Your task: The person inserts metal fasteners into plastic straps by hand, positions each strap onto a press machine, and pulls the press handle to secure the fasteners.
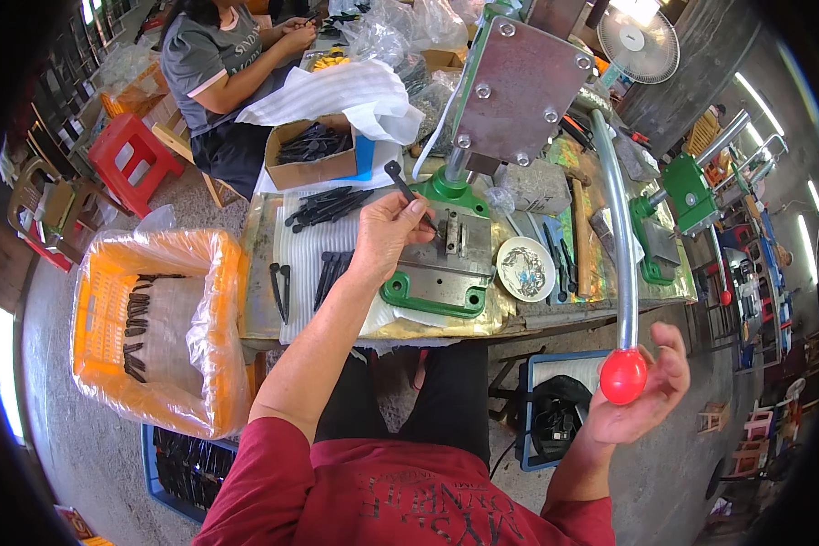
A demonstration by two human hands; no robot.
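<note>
My left hand (389,235) pinches a long black strip with a rounded head (397,176), its lower end at the small metal fixture (456,235) on the green hand press (446,189). My right hand (644,400) is open, fingers spread, beside the red ball knob (622,376) of the press lever (621,227); the knob appears to rest against the thumb side. More black strips (326,207) lie on white foam sheet left of the press. A shallow white bowl (505,275) of small metal parts stands to its right.
A cardboard box (311,171) of black pieces stands behind the strips. At left is a plastic-lined orange crate (91,337). Another person (214,68) sits at the far left. A second green press (690,196) stands at right. A blue tray (524,446) lies below the table.
</note>
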